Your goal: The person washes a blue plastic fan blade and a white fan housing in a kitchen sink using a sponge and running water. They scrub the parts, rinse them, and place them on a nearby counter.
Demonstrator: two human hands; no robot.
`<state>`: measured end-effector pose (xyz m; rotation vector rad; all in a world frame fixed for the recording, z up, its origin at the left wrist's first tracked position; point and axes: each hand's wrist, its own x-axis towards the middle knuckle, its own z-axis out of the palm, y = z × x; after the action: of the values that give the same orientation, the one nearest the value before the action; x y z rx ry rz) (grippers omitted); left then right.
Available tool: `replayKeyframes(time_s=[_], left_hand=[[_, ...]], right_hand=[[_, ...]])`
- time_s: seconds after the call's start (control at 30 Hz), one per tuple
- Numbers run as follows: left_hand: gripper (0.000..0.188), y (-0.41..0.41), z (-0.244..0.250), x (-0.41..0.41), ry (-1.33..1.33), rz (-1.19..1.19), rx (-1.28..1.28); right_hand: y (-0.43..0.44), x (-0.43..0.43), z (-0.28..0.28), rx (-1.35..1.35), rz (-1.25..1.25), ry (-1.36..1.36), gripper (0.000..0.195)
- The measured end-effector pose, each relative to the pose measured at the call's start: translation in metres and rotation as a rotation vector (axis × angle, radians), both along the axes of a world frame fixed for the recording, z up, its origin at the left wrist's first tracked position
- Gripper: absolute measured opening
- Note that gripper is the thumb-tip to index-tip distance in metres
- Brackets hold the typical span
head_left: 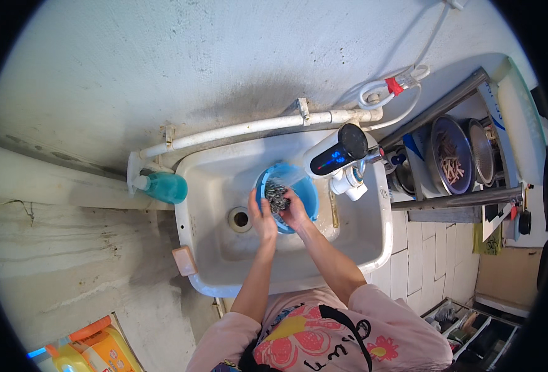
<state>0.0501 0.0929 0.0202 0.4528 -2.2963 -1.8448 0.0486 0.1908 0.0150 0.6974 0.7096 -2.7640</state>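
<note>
A small blue plastic basin stands inside the white sink, under the running water of the tap. My left hand is at the basin's left rim, with the fingers outside it and the thumb inside. In my right hand is a dark, glinting clump that looks like metal scouring wire or many small pieces; which one I cannot tell. The left thumb lies close against this clump. My right fingers partly cover it, and the basin's bottom is mostly hidden.
Left of the basin is the drain hole. A teal pump bottle and a soap bar sit along the sink's left rim. A thin brownish stick lies right of the basin. Metal bowls stand on the right-hand rack.
</note>
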Motion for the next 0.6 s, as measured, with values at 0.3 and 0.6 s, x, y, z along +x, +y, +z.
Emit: replayKeyframes(time_s=[0.3, 0.6], left_hand=[[0.018, -0.009, -0.054, -0.008, -0.596, 0.313, 0.702], [0.067, 0.021, -0.021, 0.031, -0.013, -1.286, -0.848]], right_hand=[[-0.004, 0.036, -0.013, 0.229, 0.099, -0.306, 0.020], [0.107, 0.073, 0.021, 0.402, -0.165, -0.333, 0.031]])
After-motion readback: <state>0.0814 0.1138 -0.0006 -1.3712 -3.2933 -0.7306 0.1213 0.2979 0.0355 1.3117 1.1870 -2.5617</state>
